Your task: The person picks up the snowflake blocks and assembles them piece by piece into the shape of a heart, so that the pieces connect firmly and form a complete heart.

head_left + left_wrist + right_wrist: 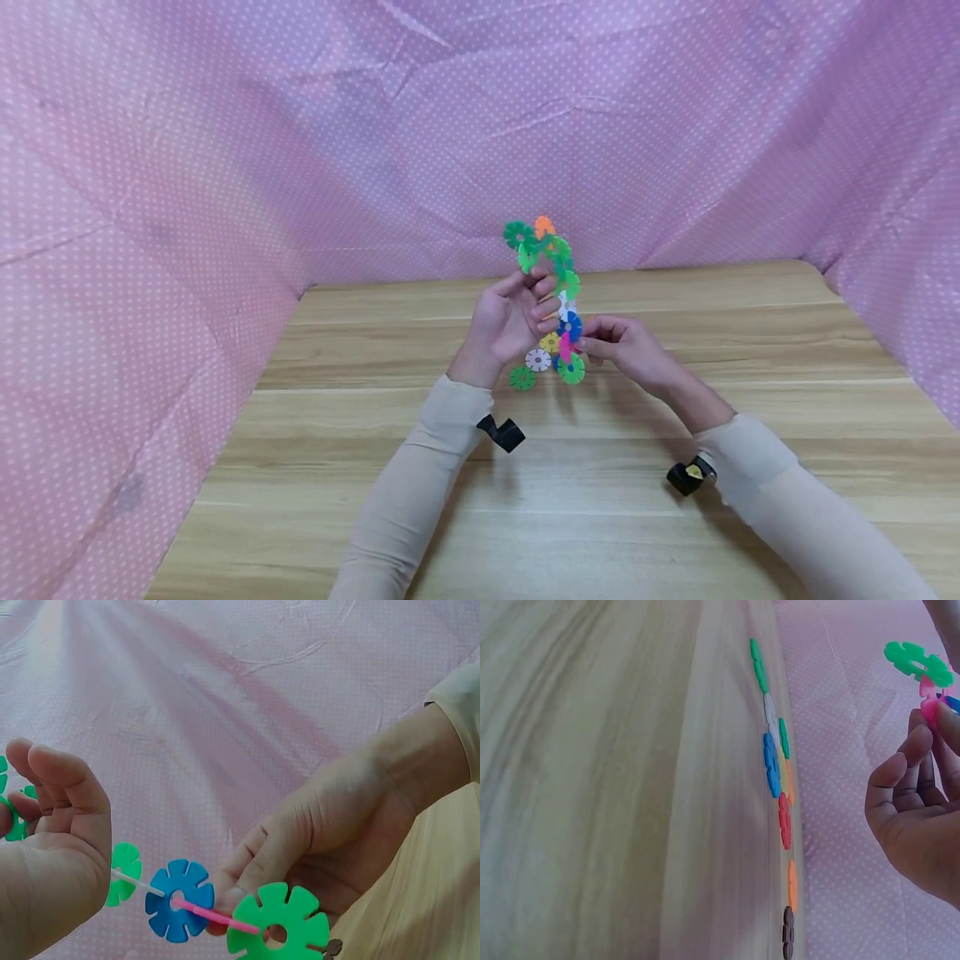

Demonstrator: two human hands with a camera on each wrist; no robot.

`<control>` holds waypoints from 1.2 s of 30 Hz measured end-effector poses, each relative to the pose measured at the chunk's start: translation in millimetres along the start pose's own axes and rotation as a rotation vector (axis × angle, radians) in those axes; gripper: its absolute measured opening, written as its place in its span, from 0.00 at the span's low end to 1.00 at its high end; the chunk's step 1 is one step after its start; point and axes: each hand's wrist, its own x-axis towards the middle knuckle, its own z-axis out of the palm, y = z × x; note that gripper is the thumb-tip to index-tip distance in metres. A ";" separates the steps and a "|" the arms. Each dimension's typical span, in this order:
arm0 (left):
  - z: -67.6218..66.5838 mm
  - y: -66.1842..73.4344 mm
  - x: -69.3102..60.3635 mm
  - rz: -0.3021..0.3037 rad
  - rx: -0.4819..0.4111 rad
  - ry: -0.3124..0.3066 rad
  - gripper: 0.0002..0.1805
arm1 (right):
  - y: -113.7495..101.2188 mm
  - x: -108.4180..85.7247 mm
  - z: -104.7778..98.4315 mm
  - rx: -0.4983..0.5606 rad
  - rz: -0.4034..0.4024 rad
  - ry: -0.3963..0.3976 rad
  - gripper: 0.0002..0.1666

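A chain of interlocked notched discs, green, orange, white, blue and pink, is held up above the table. My left hand (516, 319) grips its upper green part, fingers curled, palm toward the head camera. At the lower end, my right hand (633, 352) pinches the pink disc (566, 347) between thumb and fingers. In the left wrist view the pink disc (217, 918) is seen edge-on, joined between a blue disc (179, 901) and a green disc (278, 925). The right wrist view shows the right hand (922, 802) at the pink disc (930, 703), below a green one (918, 663).
Loose discs lie on the wooden table (315, 433) beyond the hands: green (522, 378), white (537, 360) and yellow (550, 342). The right wrist view also shows blue (771, 766), red (784, 821), orange (793, 885) and brown (788, 933) ones. Pink dotted cloth (450, 150) surrounds the table.
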 end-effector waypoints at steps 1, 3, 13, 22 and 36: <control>0.4 0.2 0.2 -0.007 0.000 -0.007 0.20 | 0.6 0.6 0.4 0.000 -0.001 -0.003 0.09; 1.1 0.7 0.3 -0.022 -0.006 -0.019 0.20 | 1.1 1.5 1.2 -0.010 -0.002 -0.008 0.10; 2.6 0.5 -2.8 -0.030 0.066 -0.027 0.20 | 0.3 -0.5 -5.4 -0.100 0.028 0.038 0.18; -2.5 7.9 -11.9 0.029 0.291 0.103 0.18 | -1.5 -8.1 -27.6 -0.239 0.060 0.088 0.20; -19.6 18.6 -30.6 0.078 0.576 0.466 0.09 | 9.9 -11.3 -69.7 -0.406 0.053 0.165 0.19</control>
